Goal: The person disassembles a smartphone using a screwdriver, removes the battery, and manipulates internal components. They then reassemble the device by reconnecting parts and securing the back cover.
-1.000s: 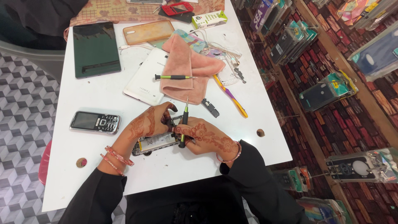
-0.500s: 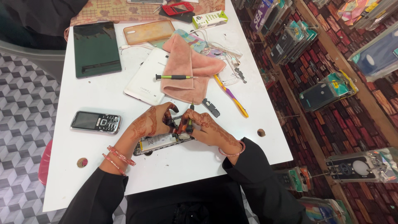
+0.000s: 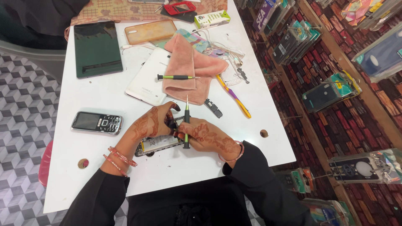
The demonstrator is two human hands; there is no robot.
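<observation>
2 hands meet over an opened phone [image 3: 161, 144] lying near the front of the white tabletop [image 3: 188, 167]. Right hand [image 3: 205, 137] has its grip clenched on a green screwdriver [image 3: 186, 121], held upright. Left hand [image 3: 153, 122] presses the phone, grasping its upper edge. Keypad phone [image 3: 97, 122] lies well left.

Table: a white tabletop [image 3: 104, 96] is seen at centre frame | Floor: grey-and-white geometric tiles [image 3: 25, 125] are laid at left | Wall: a brick-patterned surface [image 3: 335, 121] with hanging packaged goods is shown at right | Light: even.
</observation>
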